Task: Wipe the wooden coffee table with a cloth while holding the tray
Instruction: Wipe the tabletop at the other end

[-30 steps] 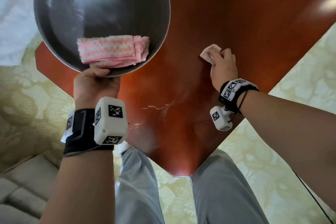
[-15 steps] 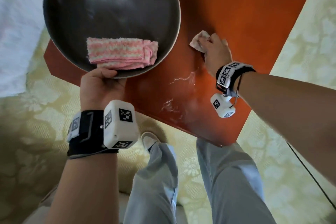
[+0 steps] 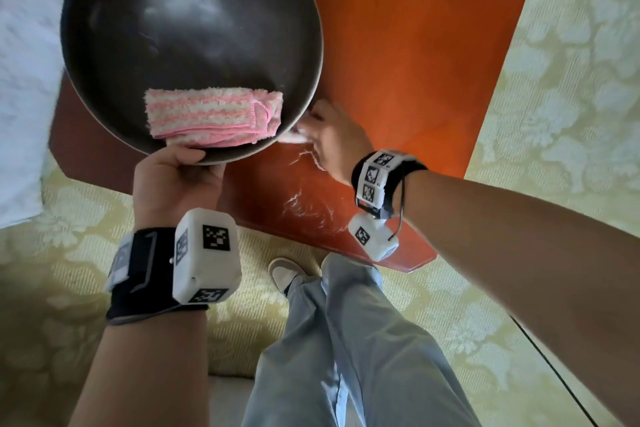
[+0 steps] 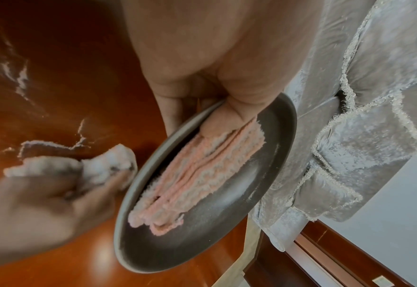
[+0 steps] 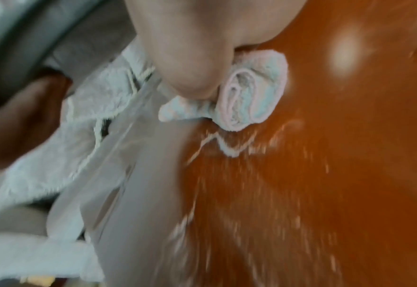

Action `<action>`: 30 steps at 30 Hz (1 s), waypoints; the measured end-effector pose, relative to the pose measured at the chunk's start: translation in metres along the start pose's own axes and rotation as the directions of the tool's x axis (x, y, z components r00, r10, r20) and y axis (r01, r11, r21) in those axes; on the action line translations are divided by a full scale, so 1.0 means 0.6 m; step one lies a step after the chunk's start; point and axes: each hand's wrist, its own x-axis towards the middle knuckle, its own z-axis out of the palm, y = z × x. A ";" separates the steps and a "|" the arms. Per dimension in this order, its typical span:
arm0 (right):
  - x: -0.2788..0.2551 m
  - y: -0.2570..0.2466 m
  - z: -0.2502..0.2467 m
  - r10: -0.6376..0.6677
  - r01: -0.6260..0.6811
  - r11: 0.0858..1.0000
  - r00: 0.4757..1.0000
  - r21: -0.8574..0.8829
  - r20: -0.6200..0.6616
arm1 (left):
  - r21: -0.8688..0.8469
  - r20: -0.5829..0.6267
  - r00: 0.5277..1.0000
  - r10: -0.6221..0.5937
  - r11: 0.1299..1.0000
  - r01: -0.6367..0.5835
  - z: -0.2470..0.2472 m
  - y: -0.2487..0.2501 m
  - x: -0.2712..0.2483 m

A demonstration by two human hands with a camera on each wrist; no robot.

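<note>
My left hand (image 3: 180, 166) grips the near rim of a round dark tray (image 3: 194, 28) and holds it above the left part of the reddish wooden coffee table (image 3: 415, 62). The thumb (image 4: 227, 120) lies over the rim, on a folded pink-and-white striped cloth (image 3: 214, 118) in the tray. My right hand (image 3: 325, 135) holds a small bunched white cloth (image 5: 251, 101) and presses it on the tabletop, right beside the tray's rim. White streaks of residue (image 3: 304, 198) lie on the wood near the front edge. The right wrist view is blurred.
A pale quilted blanket (image 3: 20, 80) hangs at the left, past the tray. Yellow patterned carpet (image 3: 571, 80) surrounds the table. My legs in grey trousers (image 3: 346, 340) and a shoe (image 3: 284, 272) stand against the table's near edge (image 3: 346, 250).
My right hand has slid the white cloth leftward across the table, from the middle up to the tray's rim. The left hand keeps its hold on the tray.
</note>
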 end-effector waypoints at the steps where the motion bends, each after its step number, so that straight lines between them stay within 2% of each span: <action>1: 0.009 0.016 -0.013 0.029 -0.025 0.998 0.997 0.066 -0.068 | 0.002 -0.007 1.000 0.001 1.000 -0.001 0.008 -0.006 0.000; 3: 0.036 0.062 -0.047 0.146 -0.109 0.970 0.975 0.215 -0.168 | 0.001 -0.016 1.000 0.010 1.000 -0.010 0.025 -0.016 0.001; 4: 0.050 0.088 -0.069 0.228 -0.153 0.935 0.950 0.321 -0.212 | 0.000 -0.021 1.000 0.015 1.000 -0.015 0.033 -0.020 0.003; 5: 0.060 0.117 -0.092 0.292 -0.196 0.918 0.923 0.343 -0.252 | 0.001 -0.027 0.999 0.018 1.000 -0.018 0.041 -0.024 0.005; 7: 0.074 0.159 -0.139 0.361 -0.297 0.924 0.885 0.240 -0.296 | 0.002 -0.034 0.999 0.019 1.000 -0.019 0.057 -0.029 0.010; 10: 0.081 0.208 -0.179 0.410 -0.394 0.912 0.875 0.112 -0.258 | -0.011 -0.017 1.000 0.017 1.000 -0.017 0.081 -0.040 0.020; 16: 0.106 0.262 -0.181 0.532 -0.537 0.843 0.824 0.028 -0.198 | -0.011 -0.018 0.999 0.028 1.000 -0.028 0.110 -0.042 0.044; 19: 0.137 0.248 -0.175 0.500 -0.507 0.862 0.856 -0.020 -0.131 | 0.011 -0.020 1.000 0.022 1.000 -0.022 0.110 -0.030 0.052; 22: 0.167 0.217 -0.157 0.432 -0.441 0.897 0.891 -0.036 -0.143 | -0.002 -0.010 0.999 0.038 0.999 -0.038 0.103 -0.021 0.056; 25: 0.184 0.191 -0.135 0.294 -0.307 0.944 0.949 -0.118 -0.114 | -0.008 -0.009 0.999 0.040 0.999 -0.040 0.097 -0.013 0.058; 28: 0.179 0.158 -0.116 0.195 -0.200 0.976 0.979 -0.084 -0.068 | -0.035 -0.018 0.999 0.035 0.999 -0.035 0.090 -0.009 0.058; 30: 0.151 0.134 -0.093 0.073 -0.070 0.988 0.997 -0.135 0.021 | -0.037 -0.033 0.999 0.038 0.999 -0.039 0.092 -0.010 0.052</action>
